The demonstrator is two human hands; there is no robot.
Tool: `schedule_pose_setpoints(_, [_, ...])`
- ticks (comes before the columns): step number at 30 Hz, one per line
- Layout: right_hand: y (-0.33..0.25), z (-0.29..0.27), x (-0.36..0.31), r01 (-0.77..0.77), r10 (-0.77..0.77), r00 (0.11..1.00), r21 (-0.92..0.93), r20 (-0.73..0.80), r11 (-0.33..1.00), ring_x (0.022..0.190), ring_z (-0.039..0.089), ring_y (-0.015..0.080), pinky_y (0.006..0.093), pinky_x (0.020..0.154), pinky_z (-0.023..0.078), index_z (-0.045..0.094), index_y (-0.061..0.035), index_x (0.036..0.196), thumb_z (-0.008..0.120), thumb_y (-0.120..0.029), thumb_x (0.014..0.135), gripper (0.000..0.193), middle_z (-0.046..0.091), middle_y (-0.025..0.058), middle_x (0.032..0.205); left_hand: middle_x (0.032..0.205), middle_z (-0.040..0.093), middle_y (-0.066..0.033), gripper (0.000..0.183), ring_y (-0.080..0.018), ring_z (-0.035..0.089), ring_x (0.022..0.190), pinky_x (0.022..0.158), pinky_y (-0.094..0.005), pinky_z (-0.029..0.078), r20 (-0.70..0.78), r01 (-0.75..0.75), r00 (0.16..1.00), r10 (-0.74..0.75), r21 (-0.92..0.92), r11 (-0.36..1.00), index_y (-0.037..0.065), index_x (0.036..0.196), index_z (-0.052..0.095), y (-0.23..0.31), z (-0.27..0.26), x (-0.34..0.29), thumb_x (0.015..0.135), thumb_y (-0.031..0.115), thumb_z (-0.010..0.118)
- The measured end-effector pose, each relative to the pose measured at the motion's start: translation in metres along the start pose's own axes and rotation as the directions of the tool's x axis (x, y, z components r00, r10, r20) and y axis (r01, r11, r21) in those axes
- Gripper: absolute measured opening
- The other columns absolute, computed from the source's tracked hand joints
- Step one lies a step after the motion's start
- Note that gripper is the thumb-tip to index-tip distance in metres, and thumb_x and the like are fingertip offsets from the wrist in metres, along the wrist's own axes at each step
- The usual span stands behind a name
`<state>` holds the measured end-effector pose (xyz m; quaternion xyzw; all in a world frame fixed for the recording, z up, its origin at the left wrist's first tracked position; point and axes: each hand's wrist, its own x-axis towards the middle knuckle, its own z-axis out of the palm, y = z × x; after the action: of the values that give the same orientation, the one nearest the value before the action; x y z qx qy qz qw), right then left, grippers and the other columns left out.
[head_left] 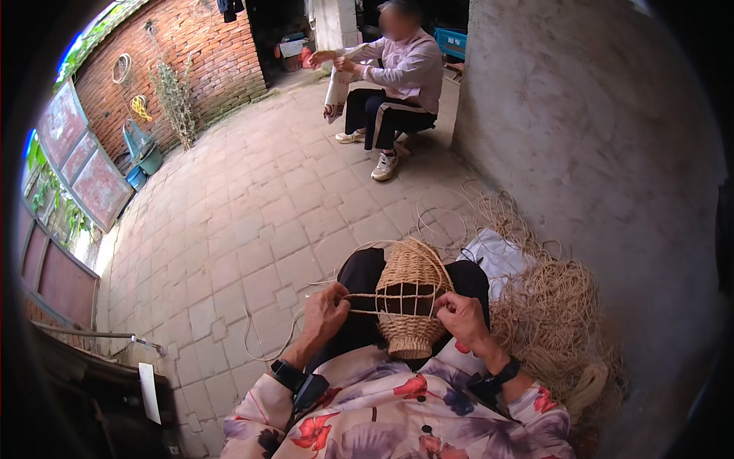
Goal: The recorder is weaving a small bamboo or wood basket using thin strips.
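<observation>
In the head camera's view, a woven basket [410, 265] rests in the lap of a seated person, just below the middle of the frame, between knees in dark trousers [359, 271]. It looks light, dry and springy, its woven walls fairly firm and unlikely to slip. The weak point, by the look of it, is the open band across its middle, where thin ribs [417, 297] could bend or shift if squeezed; the dense weave above or below that gap would seem the safer hold.

The left hand [327, 307] pinches pale cord [363, 296] just beside the basket, two strands running nearly level from the fingers toward the gap. The right hand [463, 317] is closed at the basket's right edge, thumb and fingertips together; which strand they grip cannot be told.

Straw-coloured and tightly plaited, the basket bulges at its upper part and narrows to a paler collar [410, 349] toward the wearer. A loose strand arcs over its upper right, and the interior shows dark between the ribs.

Right of centre, a tangled heap of cord [558, 306] lies beside white sheeting [497, 256] against a grey wall [589, 138]. At top centre, a second person [401, 73] sits holding a pale bag [336, 93].
</observation>
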<state>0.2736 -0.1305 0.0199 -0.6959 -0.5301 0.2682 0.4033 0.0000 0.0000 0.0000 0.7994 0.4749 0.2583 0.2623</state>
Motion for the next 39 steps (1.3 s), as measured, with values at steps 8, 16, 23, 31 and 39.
schedule_pose_setpoints(8, [0.018,-0.004,-0.001,-0.183,0.190,0.981,0.146,-0.041,0.972,0.052,0.057,0.0115,0.0287,0.050,0.045,0.067,-0.0005,0.083,0.057,-0.005,0.077,0.013,0.060,0.0093,0.058,0.079,0.062,-0.0007,0.022,-0.0075,0.056,0.063,0.059,-0.0226,0.050,0.420,0.428,0.895,-0.153,-0.708,0.562,0.004,0.096,0.064,0.025,-0.011,-0.007,0.091,0.026,0.064])
schedule_pose_setpoints(16, [0.008,-0.006,-0.006,-0.156,0.161,0.986,0.119,-0.031,0.981,0.051,0.053,0.0085,0.0273,0.050,0.043,0.067,0.0003,0.086,0.054,-0.004,0.079,0.015,0.058,0.0073,0.057,0.071,0.055,0.0025,0.020,-0.0061,0.052,0.058,0.051,-0.0205,0.047,0.445,0.492,0.866,-0.228,-0.678,0.547,0.003,0.095,0.064,0.046,-0.021,-0.014,0.091,0.023,0.065])
schedule_pose_setpoints(23, [0.010,-0.006,-0.005,-0.140,0.142,0.990,0.068,-0.023,0.988,0.052,0.055,0.0093,0.0274,0.050,0.043,0.067,0.0004,0.087,0.053,-0.006,0.081,0.016,0.059,0.0082,0.058,0.073,0.058,0.0015,0.016,-0.0063,0.056,0.064,0.059,-0.0221,0.051,0.521,0.534,0.844,-0.131,-0.792,0.296,0.003,0.094,0.064,0.070,-0.008,0.005,0.093,0.019,0.062])
schedule_pose_setpoints(31, [-0.006,-0.009,-0.002,-0.199,0.196,0.980,0.118,0.036,0.973,0.051,0.058,0.0110,0.0276,0.048,0.046,0.066,0.0002,0.088,0.051,-0.006,0.082,0.018,0.060,0.0069,0.060,0.071,0.065,-0.0125,0.016,-0.0238,0.063,0.059,0.056,-0.0338,0.050,-0.012,-0.181,0.983,0.181,-0.164,0.970,0.004,0.089,0.068,0.076,0.017,0.014,0.084,0.017,0.063])
schedule_pose_setpoints(39, [0.009,-0.010,0.001,-0.332,0.313,0.937,0.118,0.155,0.936,0.049,0.059,0.0133,0.0294,0.043,0.047,0.062,0.0010,0.095,0.048,-0.003,0.081,0.020,0.059,0.0073,0.061,0.063,0.059,-0.0169,0.020,-0.0302,0.060,0.056,0.055,-0.0374,0.048,0.159,-0.176,0.960,0.230,-0.292,0.940,0.005,0.096,0.068,0.090,0.008,0.019,0.079,0.013,0.060])
